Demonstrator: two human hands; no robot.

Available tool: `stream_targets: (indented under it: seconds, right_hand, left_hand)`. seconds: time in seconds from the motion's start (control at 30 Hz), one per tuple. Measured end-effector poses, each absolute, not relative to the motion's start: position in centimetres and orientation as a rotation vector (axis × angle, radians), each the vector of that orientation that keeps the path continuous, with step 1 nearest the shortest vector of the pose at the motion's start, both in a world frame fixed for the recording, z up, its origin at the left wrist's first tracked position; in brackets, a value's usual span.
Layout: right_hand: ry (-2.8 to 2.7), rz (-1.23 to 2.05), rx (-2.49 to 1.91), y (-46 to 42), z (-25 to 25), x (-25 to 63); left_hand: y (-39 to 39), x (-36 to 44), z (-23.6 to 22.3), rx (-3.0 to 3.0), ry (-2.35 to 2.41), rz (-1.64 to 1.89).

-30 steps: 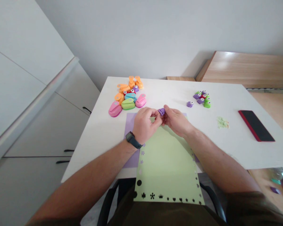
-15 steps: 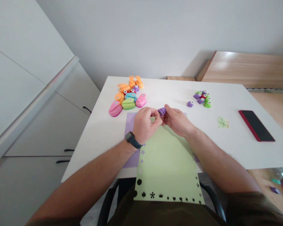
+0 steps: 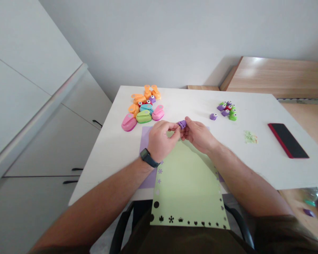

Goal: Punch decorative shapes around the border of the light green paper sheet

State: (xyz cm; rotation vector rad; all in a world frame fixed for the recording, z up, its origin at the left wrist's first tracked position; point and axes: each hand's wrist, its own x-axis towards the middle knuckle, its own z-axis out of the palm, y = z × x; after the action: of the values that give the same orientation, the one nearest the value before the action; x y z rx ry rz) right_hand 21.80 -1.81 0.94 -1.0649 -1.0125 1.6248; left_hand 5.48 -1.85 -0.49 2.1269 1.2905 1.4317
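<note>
A small purple craft punch is gripped in my right hand, between thumb and fingers, at the far edge of a pale green sheet. My left hand is closed in a pinch right beside the punch, its fingertips at the sheet's far edge; what lies between them is mostly hidden. Shapes such as flowers, stars, hearts and a crown are punched along the sheet's near and side edges. The sheet's near end hangs past the table edge over my lap. Under it lies a purple sheet.
Larger punches in orange, pink, green and blue, such as a pink punch, stand at the back left. Small punches cluster at the back right, with a purple one apart. Paper scraps and a black-and-red slab lie to the right.
The purple punch has turned slightly between my fingers. Both hands stay at almost the same place, and the sheet lies as before.
</note>
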Motion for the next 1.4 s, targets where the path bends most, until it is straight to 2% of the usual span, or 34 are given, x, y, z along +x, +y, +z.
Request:
stream_targets:
  seconds: [1.0, 1.4]
  right_hand:
    - [-0.969, 1.633, -1.033, -1.8, 1.2, 21.7]
    - [-0.942, 1.33, -1.063, 0.2, 2.8, 25.5]
  left_hand:
    - [-2.1, 5.6, -0.1, 2.02, 1.285, 1.329]
    - [-2.2, 5.5, 0.2, 2.001, 1.175, 1.199]
